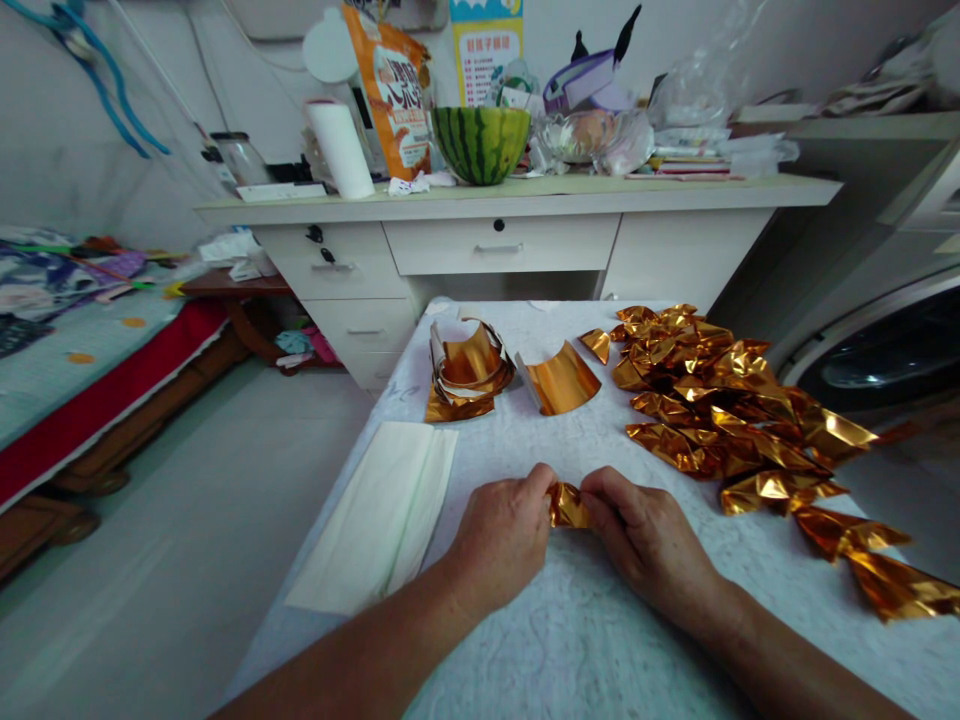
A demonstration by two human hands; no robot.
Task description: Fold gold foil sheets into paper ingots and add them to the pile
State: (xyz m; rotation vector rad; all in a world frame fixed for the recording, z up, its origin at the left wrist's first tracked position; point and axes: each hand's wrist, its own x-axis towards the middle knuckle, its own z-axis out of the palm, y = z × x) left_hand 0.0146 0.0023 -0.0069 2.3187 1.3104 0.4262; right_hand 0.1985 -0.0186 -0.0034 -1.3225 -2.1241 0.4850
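Observation:
Between my two hands is a small piece of shiny copper-gold foil (568, 506), gathered at both ends. My left hand (504, 530) is closed on its left end, and my right hand (645, 535) pinches its right end with thumb and fingers. Parts of the foil are hidden behind the fingers. Just beyond, a curled foil sheet (564, 380) lies on the table. Left of it sits a stack of curled foil sheets (469, 365). A large heap of twisted foil pieces (697, 390) spreads along the right side.
A folded white paper sheet (379, 515) lies on the left of the cloth-covered table (517, 620). Behind stands a white desk (502, 240) bearing a watermelon half (481, 143), a paper roll (341, 150) and an orange pouch (394, 95). A washing machine (885, 330) is at right, a bed (90, 370) at left.

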